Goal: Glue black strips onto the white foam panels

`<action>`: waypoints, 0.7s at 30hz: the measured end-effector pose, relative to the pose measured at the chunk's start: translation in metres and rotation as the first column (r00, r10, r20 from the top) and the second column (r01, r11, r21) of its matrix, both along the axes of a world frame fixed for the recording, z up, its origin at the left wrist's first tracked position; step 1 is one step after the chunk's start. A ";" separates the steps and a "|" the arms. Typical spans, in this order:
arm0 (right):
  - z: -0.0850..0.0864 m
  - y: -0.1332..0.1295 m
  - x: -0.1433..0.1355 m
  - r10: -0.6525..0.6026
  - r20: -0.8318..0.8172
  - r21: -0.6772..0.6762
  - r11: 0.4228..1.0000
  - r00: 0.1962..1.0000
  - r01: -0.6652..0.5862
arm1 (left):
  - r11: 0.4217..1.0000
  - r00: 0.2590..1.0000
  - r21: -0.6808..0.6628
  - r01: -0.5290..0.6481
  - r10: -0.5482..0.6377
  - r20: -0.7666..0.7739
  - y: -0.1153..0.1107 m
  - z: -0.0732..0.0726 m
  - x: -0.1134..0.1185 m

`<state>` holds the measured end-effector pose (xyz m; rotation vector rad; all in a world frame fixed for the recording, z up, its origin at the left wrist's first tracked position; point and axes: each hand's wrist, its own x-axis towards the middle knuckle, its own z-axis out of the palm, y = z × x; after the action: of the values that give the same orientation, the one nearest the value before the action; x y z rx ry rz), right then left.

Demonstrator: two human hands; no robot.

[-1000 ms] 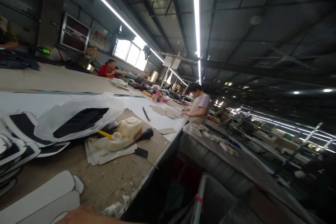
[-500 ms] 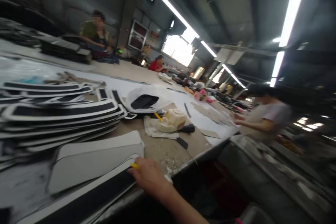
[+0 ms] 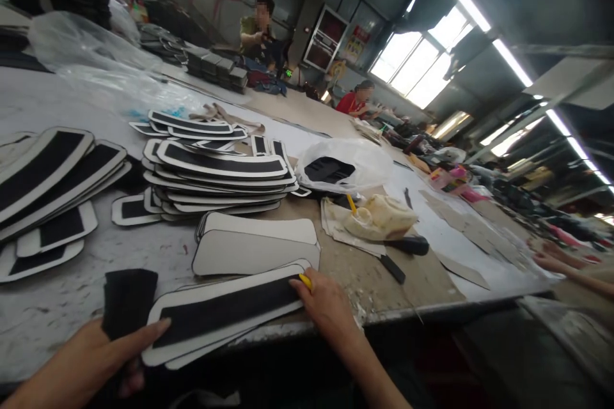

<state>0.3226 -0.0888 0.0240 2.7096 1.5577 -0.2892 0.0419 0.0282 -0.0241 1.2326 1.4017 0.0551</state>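
My left hand [image 3: 103, 348] is closed round a bundle of black strips [image 3: 128, 297], its thumb stretched onto the near end of a panel. That long white-edged panel with a black centre [image 3: 230, 307] lies on more of its kind at the table's front edge. At its far end is my right hand [image 3: 330, 307], closed, with a thin yellow object [image 3: 306, 281] between its fingers; the rest of this object is hidden. Just behind lie plain grey panels [image 3: 256, 252]. Farther back are a stack of black-and-white panels [image 3: 220, 169] and another pile [image 3: 45, 185] at the left.
A stained cream pot [image 3: 384, 217] with a yellow stick stands on folded sheets, near a black-handled tool [image 3: 393, 268]. Behind it is a plastic bag [image 3: 364, 160] with black pieces. Co-workers sit across the table [image 3: 33, 332], and another person's arms [image 3: 566, 265] reach in at the right.
The view has swung left and steadied. My left hand with the black strips has come into sight. My right hand still holds the yellow object at the panel's far end.
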 end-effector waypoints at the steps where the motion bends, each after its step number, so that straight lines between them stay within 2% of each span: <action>1: -0.003 0.000 0.001 0.006 0.004 -0.008 1.000 1.000 -0.006 | 0.995 0.999 -0.089 0.049 -0.047 0.018 0.001 0.005 0.000; 6: -0.017 -0.001 0.007 0.023 0.030 -0.044 0.999 0.999 -0.021 | 0.999 0.992 -0.041 -0.036 0.041 0.121 -0.003 0.028 0.004; 10: -0.021 -0.001 0.009 0.054 0.039 -0.034 0.998 0.998 -0.052 | 0.998 0.985 -0.054 -0.041 0.049 0.167 -0.006 0.036 0.007; 13: -0.018 0.000 0.007 0.037 0.042 -0.038 0.999 0.998 -0.035 | 0.999 0.982 -0.041 -0.019 0.026 0.189 -0.007 0.035 0.004; 17: -0.012 0.001 0.005 0.033 0.003 -0.024 0.999 0.999 -0.033 | 1.000 0.998 -0.020 0.010 -0.009 0.067 -0.008 0.026 0.001; 21: -0.008 0.002 0.005 -0.002 -0.045 -0.009 1.000 0.999 0.001 | 0.998 0.997 -0.023 -0.054 0.055 0.045 -0.007 0.017 0.003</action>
<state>0.3276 -0.0865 0.0161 2.7159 1.5610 -0.3588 0.0449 0.0209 -0.0075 1.1684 1.3924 0.1051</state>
